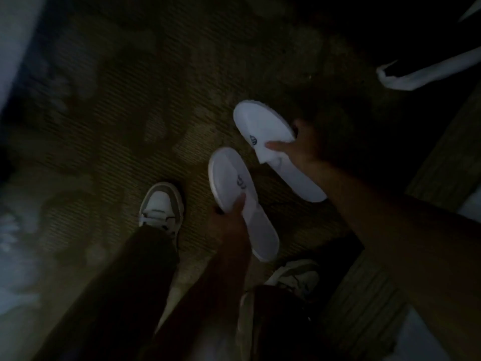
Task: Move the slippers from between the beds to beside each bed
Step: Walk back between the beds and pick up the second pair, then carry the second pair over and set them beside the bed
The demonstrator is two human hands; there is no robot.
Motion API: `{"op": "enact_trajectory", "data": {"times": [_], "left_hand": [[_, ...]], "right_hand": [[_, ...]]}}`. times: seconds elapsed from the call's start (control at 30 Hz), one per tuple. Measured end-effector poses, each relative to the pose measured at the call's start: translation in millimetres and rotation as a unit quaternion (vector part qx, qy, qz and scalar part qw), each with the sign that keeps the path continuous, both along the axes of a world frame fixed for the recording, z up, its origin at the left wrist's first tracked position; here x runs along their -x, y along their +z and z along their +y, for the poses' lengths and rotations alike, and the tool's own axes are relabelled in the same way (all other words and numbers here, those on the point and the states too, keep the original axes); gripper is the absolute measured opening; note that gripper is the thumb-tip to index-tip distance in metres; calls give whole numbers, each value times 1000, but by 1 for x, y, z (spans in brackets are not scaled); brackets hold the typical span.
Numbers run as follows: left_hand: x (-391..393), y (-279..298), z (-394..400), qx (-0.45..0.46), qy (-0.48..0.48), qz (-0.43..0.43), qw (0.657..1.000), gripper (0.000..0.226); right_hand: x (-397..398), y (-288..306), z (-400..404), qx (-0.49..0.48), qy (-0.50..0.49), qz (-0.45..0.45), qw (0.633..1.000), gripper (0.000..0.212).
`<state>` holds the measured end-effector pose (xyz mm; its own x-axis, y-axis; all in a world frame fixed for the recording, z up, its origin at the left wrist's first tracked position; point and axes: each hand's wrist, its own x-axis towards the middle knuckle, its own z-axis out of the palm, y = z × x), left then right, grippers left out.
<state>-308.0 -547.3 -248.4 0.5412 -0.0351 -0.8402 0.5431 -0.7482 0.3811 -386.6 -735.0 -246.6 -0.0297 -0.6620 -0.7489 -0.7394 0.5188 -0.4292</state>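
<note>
The room is dark and the view is blurred. My left hand (230, 220) grips a white slipper (234, 183) with a small dark logo, held over the patterned carpet, toe pointing away from me. My right hand (299, 147) holds a second white slipper (263, 126), thumb pressed on its upper near the logo, a little farther and to the right of the first. Both slippers hang above the floor and lie roughly parallel. My bare forearms reach in from the lower right.
My left sneaker (161, 204) stands on the carpet (130, 113) beside the left slipper; my right sneaker (294, 277) is below it. A pale bed edge (15, 48) runs along the far left. White fabric (426, 71) lies at the upper right.
</note>
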Motion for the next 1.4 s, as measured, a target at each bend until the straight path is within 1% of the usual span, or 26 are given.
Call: {"op": "enact_trajectory", "data": {"times": [0.03, 0.07, 0.13, 0.2, 0.27, 0.37, 0.47, 0.57, 0.63, 0.7, 0.77, 0.87, 0.93, 0.97, 1.07, 1.13, 1.27, 1.37, 1.4], "left_hand": [[-13, 13, -2, 12, -19, -11, 1000, 60], [-28, 33, -8, 22, -28, -19, 999, 53], [-60, 80, -22, 35, -58, 2, 998, 56], [-97, 147, -35, 54, -98, 46, 993, 47], [-133, 221, -43, 59, -163, 55, 983, 40], [-182, 346, -53, 74, -244, 77, 964, 45], [-223, 470, -60, 104, -287, 100, 947, 47], [-259, 566, -63, 142, -338, 115, 923, 50], [-281, 606, -59, 167, -347, 103, 917, 46], [-299, 631, -51, 182, -336, 72, 921, 46], [-312, 646, -40, 188, -300, 45, 934, 48], [-327, 657, -14, 206, -235, 12, 950, 41], [-332, 662, 7, 213, -200, -5, 956, 45], [-333, 664, 18, 214, -182, -13, 960, 50], [-333, 671, 52, 206, -108, -40, 972, 56], [-330, 677, 77, 208, -50, -53, 975, 54], [-319, 685, 137, 226, 81, -73, 968, 51], [-307, 683, 192, 222, 158, -99, 957, 51], [-302, 684, 212, 222, 188, -108, 950, 49]], "right_hand": [[-3, 18, 6, -7, -18, -13, 1000, 92], [-6, 41, 12, -6, -29, -11, 1000, 89], [-9, 97, 22, 7, -56, -3, 998, 79], [-10, 163, 30, -8, -114, -31, 993, 71], [-9, 241, 34, -24, -140, -50, 989, 68], [-18, 373, 30, -18, -95, -9, 995, 68], [-34, 494, 25, 9, -79, 10, 997, 66], [-57, 586, 27, 17, -87, -26, 996, 66], [-74, 629, 35, 34, -91, -53, 994, 64], [-90, 653, 49, 52, -87, -68, 992, 67], [-105, 666, 63, 52, -67, -83, 993, 68], [-129, 676, 80, 45, -14, -106, 993, 61], [-145, 677, 89, 29, 11, -123, 992, 58], [-152, 678, 92, 23, 27, -130, 991, 61], [-172, 671, 99, 27, 94, -135, 986, 80], [-186, 666, 105, 31, 138, -144, 979, 81], [-224, 671, 127, -2, 205, -144, 968, 75], [-254, 673, 158, -28, 257, -164, 952, 53], [-262, 674, 172, -37, 272, -179, 945, 53]]}}
